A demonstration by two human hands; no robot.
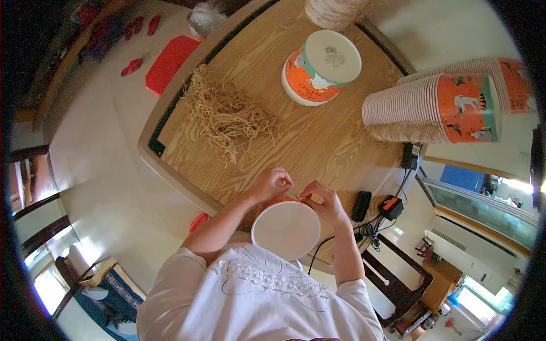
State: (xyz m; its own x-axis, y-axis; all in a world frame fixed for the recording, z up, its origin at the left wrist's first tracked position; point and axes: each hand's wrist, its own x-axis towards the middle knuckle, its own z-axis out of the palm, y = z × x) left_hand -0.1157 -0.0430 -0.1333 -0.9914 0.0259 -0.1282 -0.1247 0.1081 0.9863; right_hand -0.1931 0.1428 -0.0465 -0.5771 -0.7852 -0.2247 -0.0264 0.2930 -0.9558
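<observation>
A paper bucket (286, 231) leans against my front at the table's near edge, its round white end facing me. Above its far side, my left hand (275, 183) is closed in a pinch, thumb and forefinger forming a ring. My right hand (321, 200) pinches close by, its fingertips touching the bucket's orange and green side. Whatever is between the fingers is too small to make out. Farther off on the wood-grain table (318, 149) lies a tangled heap of tan cords (227, 113).
Upside-down orange and green paper buckets (321, 68) stand at the back. Long nested bucket stacks (432, 108) lie on the right, another stack (335, 12) behind. Black adapters (391, 208) and cables sit at the right edge. A red stool (172, 65) stands left.
</observation>
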